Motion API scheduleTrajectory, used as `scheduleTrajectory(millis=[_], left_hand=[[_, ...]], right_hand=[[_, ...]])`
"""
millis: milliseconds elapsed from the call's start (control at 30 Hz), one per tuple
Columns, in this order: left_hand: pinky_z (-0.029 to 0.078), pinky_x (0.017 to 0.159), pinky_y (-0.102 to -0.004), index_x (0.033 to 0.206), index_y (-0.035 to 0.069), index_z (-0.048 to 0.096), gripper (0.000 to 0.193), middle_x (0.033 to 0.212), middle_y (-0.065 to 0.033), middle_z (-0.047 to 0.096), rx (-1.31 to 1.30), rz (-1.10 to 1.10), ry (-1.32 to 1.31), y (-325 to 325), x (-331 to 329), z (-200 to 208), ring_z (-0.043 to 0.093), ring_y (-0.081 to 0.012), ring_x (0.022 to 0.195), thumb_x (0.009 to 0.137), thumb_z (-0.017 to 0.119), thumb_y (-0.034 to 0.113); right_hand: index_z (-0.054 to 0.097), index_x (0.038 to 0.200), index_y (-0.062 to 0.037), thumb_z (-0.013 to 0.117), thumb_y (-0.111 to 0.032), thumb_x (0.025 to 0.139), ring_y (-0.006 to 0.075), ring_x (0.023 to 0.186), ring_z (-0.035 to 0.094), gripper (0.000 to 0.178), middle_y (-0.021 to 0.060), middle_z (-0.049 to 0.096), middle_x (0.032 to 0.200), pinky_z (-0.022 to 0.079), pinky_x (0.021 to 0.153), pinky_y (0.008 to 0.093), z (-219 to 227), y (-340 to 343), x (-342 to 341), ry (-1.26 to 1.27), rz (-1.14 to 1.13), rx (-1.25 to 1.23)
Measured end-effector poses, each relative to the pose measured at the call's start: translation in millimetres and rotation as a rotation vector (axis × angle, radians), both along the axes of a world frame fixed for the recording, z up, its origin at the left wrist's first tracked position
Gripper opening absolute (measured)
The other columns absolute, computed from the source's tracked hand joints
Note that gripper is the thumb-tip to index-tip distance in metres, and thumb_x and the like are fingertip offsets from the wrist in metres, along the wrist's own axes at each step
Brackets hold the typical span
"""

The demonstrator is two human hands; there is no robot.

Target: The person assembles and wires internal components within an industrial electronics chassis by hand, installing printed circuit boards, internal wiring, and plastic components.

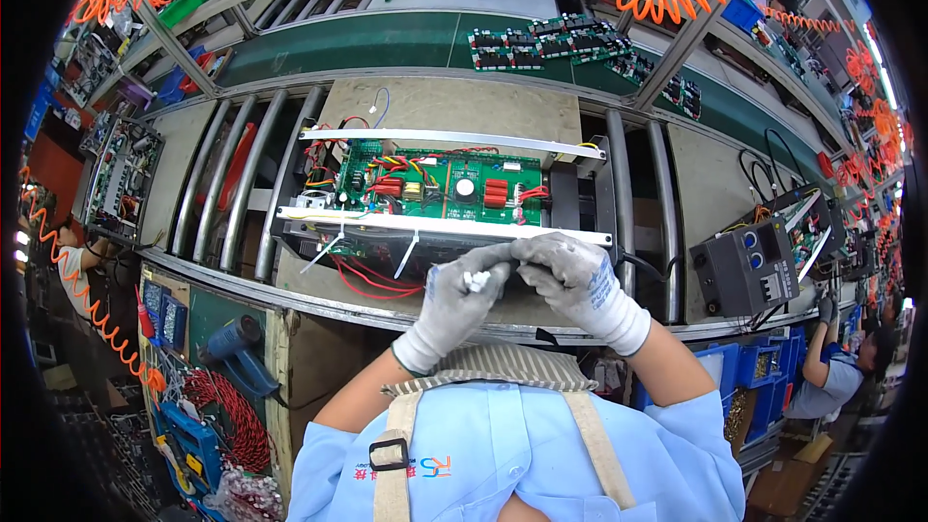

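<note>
- Your left hand [458, 298], in a grey and white glove, has its fingers curled around some small white pieces [476, 280].
- Your right hand [570, 276], gloved the same way, is bent inward with its fingertips close to those of the left; you cannot tell from here whether it grips anything.
- Your hands are close together, just at the near side of the open chassis [590, 235], towards its right end.
- The chassis lies right in front of you, across a beige board [464, 101] on the roller line, with its green circuit board [425, 201] facing up.
- On that circuit board you have red components [496, 193], a white-topped round part [465, 191] and bundled coloured wires.
- Two white cable ties [408, 251] stick out from the near rail, and red wires [372, 287] loop out below it.
- To your right stands a dark unit [744, 268] with blue knobs; to your left lies another open chassis with boards inside.
- Beyond the frame, more green boards [551, 43] lie on the green belt [387, 43].
- A blue heat gun [240, 353] is at your lower left.
</note>
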State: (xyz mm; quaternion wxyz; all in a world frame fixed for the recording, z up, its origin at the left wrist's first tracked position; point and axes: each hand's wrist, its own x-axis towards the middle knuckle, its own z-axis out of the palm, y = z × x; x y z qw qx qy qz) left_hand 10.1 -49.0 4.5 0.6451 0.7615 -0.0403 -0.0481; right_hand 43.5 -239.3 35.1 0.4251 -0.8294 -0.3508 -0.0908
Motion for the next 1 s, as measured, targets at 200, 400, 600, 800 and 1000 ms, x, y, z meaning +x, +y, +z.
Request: scheduleTrajectory(millis=[200, 400, 600, 800, 1000], left_hand=[[0.051, 0.068, -0.0251, 0.110, 0.001, 0.069, 0.023, 0.087, -0.0079, 0.072, 0.046, 0.003, -0.073, 9.3, 2.1, 9.4, 0.062, -0.0085, 0.075, 0.089, 0.067, 0.011], [0.049, 0.061, -0.0248, 0.106, 0.002, 0.070, 0.020, 0.084, -0.0053, 0.070, 0.137, -0.058, -0.035, 8.6, 5.1, 6.7, 0.058, -0.0059, 0.069, 0.089, 0.070, 0.013], [0.049, 0.061, -0.0266, 0.105, 0.002, 0.070, 0.020, 0.079, -0.0066, 0.068, 0.183, -0.088, -0.228, 8.4, 8.3, 4.4, 0.058, -0.0084, 0.067, 0.090, 0.069, 0.015], [0.050, 0.060, -0.0287, 0.116, 0.003, 0.064, 0.030, 0.079, -0.0078, 0.067, 0.207, -0.135, -0.336, 10.6, 10.2, 2.4, 0.061, -0.0124, 0.066, 0.088, 0.069, 0.012], [0.053, 0.068, -0.0376, 0.150, 0.010, 0.035, 0.072, 0.099, -0.0141, 0.070, 0.524, -0.018, -0.251, 13.1, 17.1, -8.9, 0.069, -0.0293, 0.077, 0.084, 0.065, 0.007]], right_hand=[[0.068, 0.104, -0.0003, 0.069, -0.002, 0.085, 0.0186, 0.087, 0.068, 0.020, 0.0111, 0.071, 0.096, 0.055, 0.078, 0.0299, 15.3, 4.9, -3.1, 0.337, -0.065, 0.090], [0.067, 0.100, 0.0012, 0.069, -0.001, 0.086, 0.0091, 0.084, 0.063, 0.014, 0.0060, 0.070, 0.095, 0.053, 0.076, 0.0257, 8.4, 4.0, -0.9, 0.530, -0.147, 0.257], [0.068, 0.100, -0.0012, 0.072, -0.004, 0.084, 0.0107, 0.084, 0.064, 0.017, 0.0064, 0.069, 0.090, 0.052, 0.076, 0.0265, 23.2, 3.9, 0.0, 0.546, -0.139, 0.044], [0.070, 0.099, -0.0043, 0.073, -0.004, 0.078, 0.0276, 0.083, 0.065, 0.021, 0.0121, 0.066, 0.092, 0.054, 0.074, 0.0350, 16.0, 6.8, -3.7, 0.108, -0.060, -0.005], [0.069, 0.096, -0.0061, 0.071, -0.002, 0.076, 0.0261, 0.092, 0.066, 0.021, 0.0099, 0.067, 0.097, 0.055, 0.078, 0.0363, -24.3, 6.3, -32.9, 0.090, 0.030, -0.006]])
